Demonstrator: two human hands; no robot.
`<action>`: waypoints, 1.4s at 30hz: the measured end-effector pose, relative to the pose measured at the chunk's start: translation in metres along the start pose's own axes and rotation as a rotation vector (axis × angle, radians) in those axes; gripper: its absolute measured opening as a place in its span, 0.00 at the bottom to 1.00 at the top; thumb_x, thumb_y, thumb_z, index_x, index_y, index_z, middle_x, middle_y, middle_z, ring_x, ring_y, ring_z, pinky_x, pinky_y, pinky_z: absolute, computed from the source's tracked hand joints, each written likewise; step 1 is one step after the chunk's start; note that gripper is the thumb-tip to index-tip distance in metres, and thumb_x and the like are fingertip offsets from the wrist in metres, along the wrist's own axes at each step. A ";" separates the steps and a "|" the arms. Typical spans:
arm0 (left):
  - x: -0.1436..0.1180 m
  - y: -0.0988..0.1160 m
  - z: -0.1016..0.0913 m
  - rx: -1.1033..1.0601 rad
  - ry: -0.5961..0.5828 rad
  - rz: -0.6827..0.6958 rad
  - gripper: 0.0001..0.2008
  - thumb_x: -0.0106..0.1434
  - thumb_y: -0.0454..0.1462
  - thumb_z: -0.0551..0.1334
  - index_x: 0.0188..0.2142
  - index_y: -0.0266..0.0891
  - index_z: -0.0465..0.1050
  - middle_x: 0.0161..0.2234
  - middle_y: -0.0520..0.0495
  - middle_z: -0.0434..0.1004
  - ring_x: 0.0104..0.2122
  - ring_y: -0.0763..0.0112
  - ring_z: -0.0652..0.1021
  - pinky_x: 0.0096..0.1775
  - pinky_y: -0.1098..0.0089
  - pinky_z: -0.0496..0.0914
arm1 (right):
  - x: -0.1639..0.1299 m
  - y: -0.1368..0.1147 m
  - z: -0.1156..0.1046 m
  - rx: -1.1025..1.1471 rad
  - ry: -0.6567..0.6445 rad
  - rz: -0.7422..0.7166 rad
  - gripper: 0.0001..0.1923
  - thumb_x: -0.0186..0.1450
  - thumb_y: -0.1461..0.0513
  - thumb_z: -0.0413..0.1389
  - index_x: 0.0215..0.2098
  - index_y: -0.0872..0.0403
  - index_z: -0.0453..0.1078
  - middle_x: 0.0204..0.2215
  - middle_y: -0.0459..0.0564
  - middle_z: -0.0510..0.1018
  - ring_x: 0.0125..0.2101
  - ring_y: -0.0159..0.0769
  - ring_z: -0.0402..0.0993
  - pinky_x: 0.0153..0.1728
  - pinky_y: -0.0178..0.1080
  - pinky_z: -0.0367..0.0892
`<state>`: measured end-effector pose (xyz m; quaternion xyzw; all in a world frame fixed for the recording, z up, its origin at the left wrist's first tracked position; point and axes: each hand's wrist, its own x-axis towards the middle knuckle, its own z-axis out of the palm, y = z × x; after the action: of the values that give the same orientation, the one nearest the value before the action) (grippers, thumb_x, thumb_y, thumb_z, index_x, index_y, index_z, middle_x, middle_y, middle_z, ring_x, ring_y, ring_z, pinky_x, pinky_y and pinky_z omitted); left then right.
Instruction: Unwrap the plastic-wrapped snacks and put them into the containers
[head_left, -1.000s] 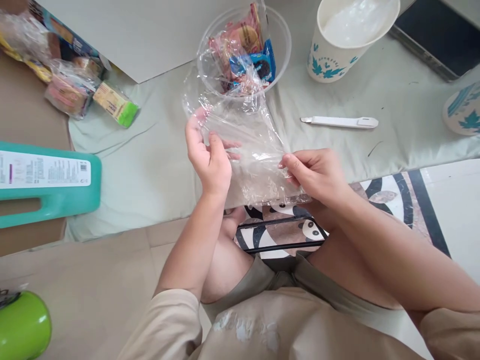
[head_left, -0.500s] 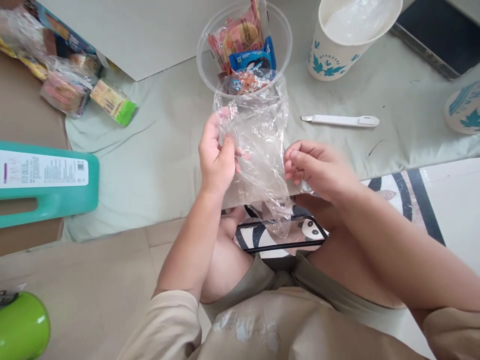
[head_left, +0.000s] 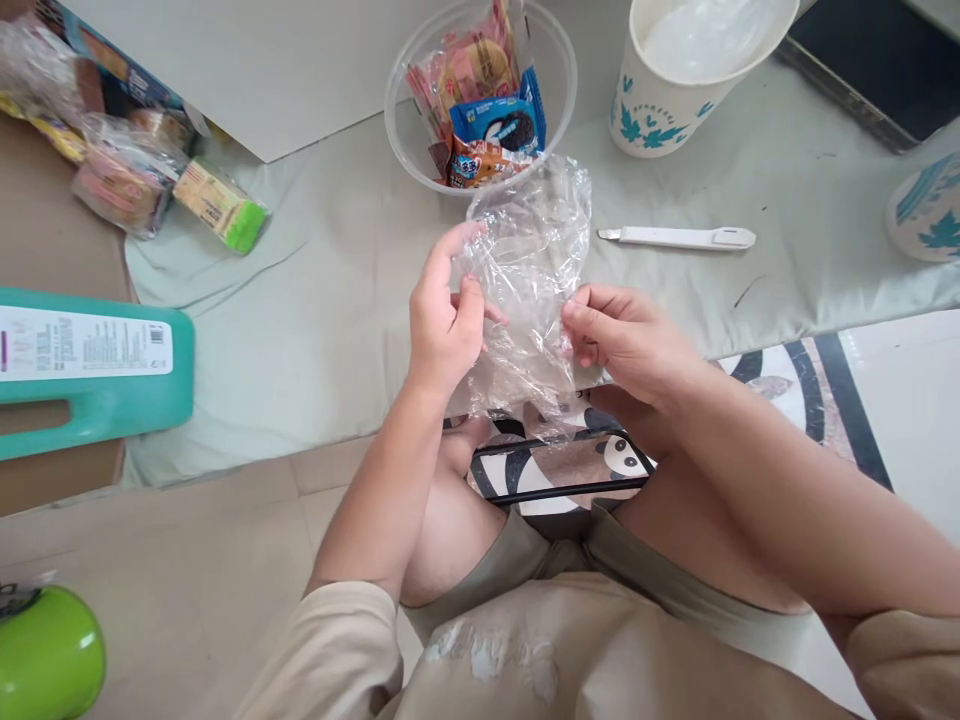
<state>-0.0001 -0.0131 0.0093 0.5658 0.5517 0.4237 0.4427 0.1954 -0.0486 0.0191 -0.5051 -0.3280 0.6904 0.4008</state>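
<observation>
A crumpled clear plastic bag [head_left: 529, 280] is held up between both hands over the table's front edge. My left hand [head_left: 442, 320] pinches its left side with thumb and fingers. My right hand [head_left: 626, 340] pinches its right side. Just behind the bag stands a clear plastic bowl [head_left: 405, 130] filled with wrapped snacks, a blue biscuit packet [head_left: 499, 125] among them.
A white utility knife [head_left: 679, 237] lies right of the bag. Two paper cups [head_left: 686, 75] [head_left: 926, 210] stand at the back right beside a dark tablet [head_left: 870, 70]. Bagged snacks [head_left: 142, 180] and a teal jug [head_left: 90, 370] are at left, a green object [head_left: 49, 655] at bottom left.
The bag, stretched flat and wide a second ago, is now bunched narrower and crumpled between my hands. My right hand let go briefly and pinches it again.
</observation>
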 end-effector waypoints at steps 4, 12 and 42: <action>0.002 0.001 -0.005 -0.044 0.032 -0.017 0.20 0.71 0.46 0.62 0.60 0.50 0.70 0.70 0.46 0.64 0.45 0.61 0.85 0.30 0.75 0.76 | 0.000 -0.004 -0.005 -0.065 0.071 -0.028 0.20 0.57 0.50 0.71 0.23 0.53 0.69 0.20 0.43 0.73 0.21 0.25 0.66 0.21 0.31 0.60; 0.001 -0.002 -0.002 -0.190 -0.045 -0.074 0.22 0.68 0.44 0.63 0.61 0.51 0.70 0.69 0.46 0.67 0.42 0.63 0.86 0.26 0.77 0.74 | 0.004 0.002 -0.006 0.088 0.209 -0.112 0.11 0.63 0.53 0.64 0.31 0.50 0.70 0.28 0.45 0.76 0.29 0.31 0.75 0.28 0.34 0.70; 0.003 0.019 -0.005 -0.362 0.006 -0.202 0.39 0.67 0.40 0.67 0.70 0.63 0.48 0.63 0.47 0.75 0.57 0.59 0.81 0.49 0.64 0.79 | 0.001 -0.002 -0.007 -0.210 0.054 -0.056 0.11 0.59 0.60 0.69 0.32 0.52 0.71 0.27 0.45 0.78 0.26 0.30 0.71 0.25 0.35 0.65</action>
<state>-0.0004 -0.0095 0.0286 0.4174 0.5218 0.4710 0.5759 0.2026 -0.0463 0.0184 -0.5532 -0.4017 0.6270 0.3736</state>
